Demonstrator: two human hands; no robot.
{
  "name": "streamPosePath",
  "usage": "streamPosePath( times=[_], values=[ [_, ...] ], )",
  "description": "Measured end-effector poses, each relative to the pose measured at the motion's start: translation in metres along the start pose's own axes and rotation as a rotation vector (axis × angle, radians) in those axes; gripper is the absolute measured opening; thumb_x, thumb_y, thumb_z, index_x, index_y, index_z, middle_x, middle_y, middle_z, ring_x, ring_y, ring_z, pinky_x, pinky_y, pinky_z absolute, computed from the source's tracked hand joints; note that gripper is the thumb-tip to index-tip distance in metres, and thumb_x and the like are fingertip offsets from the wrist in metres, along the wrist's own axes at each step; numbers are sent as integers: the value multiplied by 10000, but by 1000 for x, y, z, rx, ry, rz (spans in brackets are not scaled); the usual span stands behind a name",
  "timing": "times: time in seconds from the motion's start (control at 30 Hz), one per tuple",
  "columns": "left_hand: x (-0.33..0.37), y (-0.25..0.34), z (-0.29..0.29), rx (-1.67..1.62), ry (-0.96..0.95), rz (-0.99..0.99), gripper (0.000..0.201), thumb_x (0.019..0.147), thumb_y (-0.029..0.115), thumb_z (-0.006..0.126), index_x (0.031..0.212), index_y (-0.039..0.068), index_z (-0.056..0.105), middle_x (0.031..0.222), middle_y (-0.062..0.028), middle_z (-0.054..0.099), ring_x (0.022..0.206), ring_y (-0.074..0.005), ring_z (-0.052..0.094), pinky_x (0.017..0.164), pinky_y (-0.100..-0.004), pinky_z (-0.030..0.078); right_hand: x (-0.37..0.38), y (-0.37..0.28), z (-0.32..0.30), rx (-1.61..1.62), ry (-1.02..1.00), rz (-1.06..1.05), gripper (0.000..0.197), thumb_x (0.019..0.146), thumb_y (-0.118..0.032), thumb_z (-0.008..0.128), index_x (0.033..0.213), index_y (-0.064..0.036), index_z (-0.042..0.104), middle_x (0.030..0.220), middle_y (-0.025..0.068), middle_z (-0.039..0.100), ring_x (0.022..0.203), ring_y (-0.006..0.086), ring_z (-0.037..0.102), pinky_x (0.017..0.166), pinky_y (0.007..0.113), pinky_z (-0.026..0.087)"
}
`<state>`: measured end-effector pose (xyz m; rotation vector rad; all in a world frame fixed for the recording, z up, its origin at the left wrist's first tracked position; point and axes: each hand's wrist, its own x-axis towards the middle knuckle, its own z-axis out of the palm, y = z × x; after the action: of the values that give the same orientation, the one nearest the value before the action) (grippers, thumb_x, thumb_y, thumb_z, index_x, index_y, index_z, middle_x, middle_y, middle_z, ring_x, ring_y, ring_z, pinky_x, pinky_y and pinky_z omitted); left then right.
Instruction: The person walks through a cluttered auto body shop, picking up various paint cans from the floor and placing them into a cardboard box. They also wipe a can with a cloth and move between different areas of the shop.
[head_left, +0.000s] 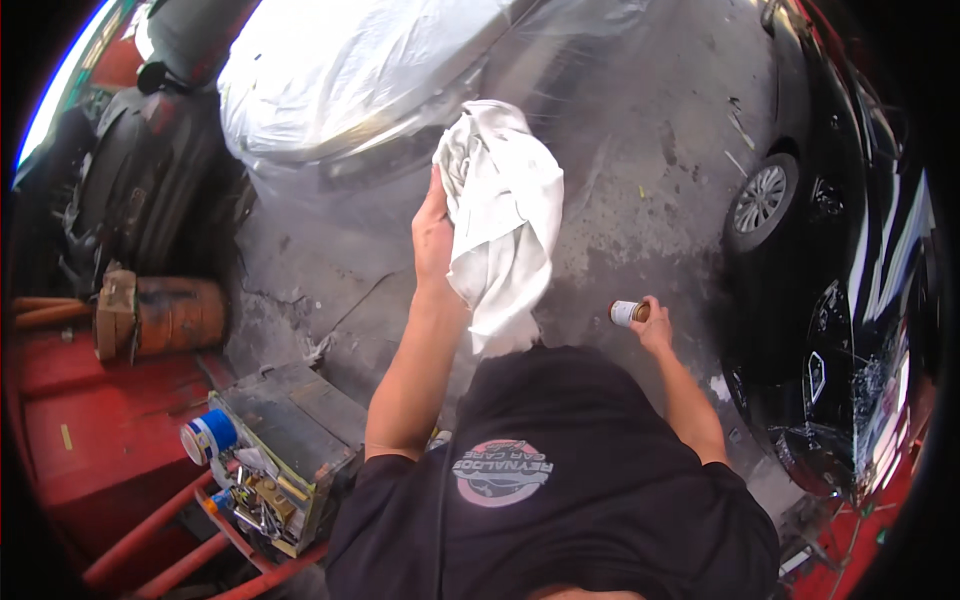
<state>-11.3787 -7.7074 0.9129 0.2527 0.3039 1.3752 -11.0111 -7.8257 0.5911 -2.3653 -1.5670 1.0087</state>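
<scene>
A crumpled white cloth is held up in front of me by my left hand. The fingers are wrapped into its left side, partly hidden by the folds, and its lower end hangs loose. Lower and to the right, my right hand grips a small can with a white label. That can is tilted on its side, its labelled part pointing left. The two hands are well apart.
A car under white plastic sheeting stands ahead. On my right is a black car. To the left are a rusty orange cylinder, a blue-and-white tub, and a worn box beside red metal bars.
</scene>
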Motion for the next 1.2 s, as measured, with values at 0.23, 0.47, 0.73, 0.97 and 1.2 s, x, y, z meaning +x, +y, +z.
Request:
streamPosePath(
  times=[0.23, 0.47, 0.73, 0.97, 1.2],
  values=[
    [129, -27, 21, 473, 75, 150, 507, 983, 202, 462, 1409, -70, 499, 1354, -207, 605, 1195, -313, 633, 1061, -441, 493, 55, 55, -27, -32, -14, 245, 722, 703, -206, 865, 1340, -197, 527, 1218, 198, 580, 1150, 409, 595, 982, 462, 491],
    [260, -48, 181, 519, -665, -33, 770, 773, 114, 714, 1447, -94, 407, 1391, -240, 558, 1240, -341, 601, 1069, -452, 472, 159, 35, -143, 113, 218, 438, 707, 743, -192, 841, 1362, -225, 502, 1247, 189, 554, 1168, 414, 603, 970, 479, 510],
    [471, -181, 250, 235, -1277, -392, 697, 801, 111, 701, 1410, -95, 434, 1341, -237, 573, 1203, -335, 611, 1032, -444, 482, 293, 75, -207, 256, 341, 638, 741, 725, -187, 840, 1379, -225, 494, 1284, 193, 541, 1151, 419, 616, 979, 483, 512],
    [641, -312, 299, 313, -1255, -517, 634, 825, 109, 689, 1378, -96, 458, 1298, -235, 586, 1171, -331, 619, 1001, -438, 491, 464, 143, -309, 186, 120, 706, 759, 683, -230, 885, 1341, -213, 508, 1264, 224, 561, 1187, 423, 605, 979, 477, 521],
    [817, -409, 345, 303, -1152, -545, 571, 850, 106, 678, 1346, -97, 481, 1254, -233, 598, 1139, -326, 628, 969, -431, 501, 669, 147, -500, 130, 143, 497, 718, 735, -238, 843, 1363, -215, 497, 1305, 219, 531, 1163, 434, 615, 979, 486, 522]
  ],
)
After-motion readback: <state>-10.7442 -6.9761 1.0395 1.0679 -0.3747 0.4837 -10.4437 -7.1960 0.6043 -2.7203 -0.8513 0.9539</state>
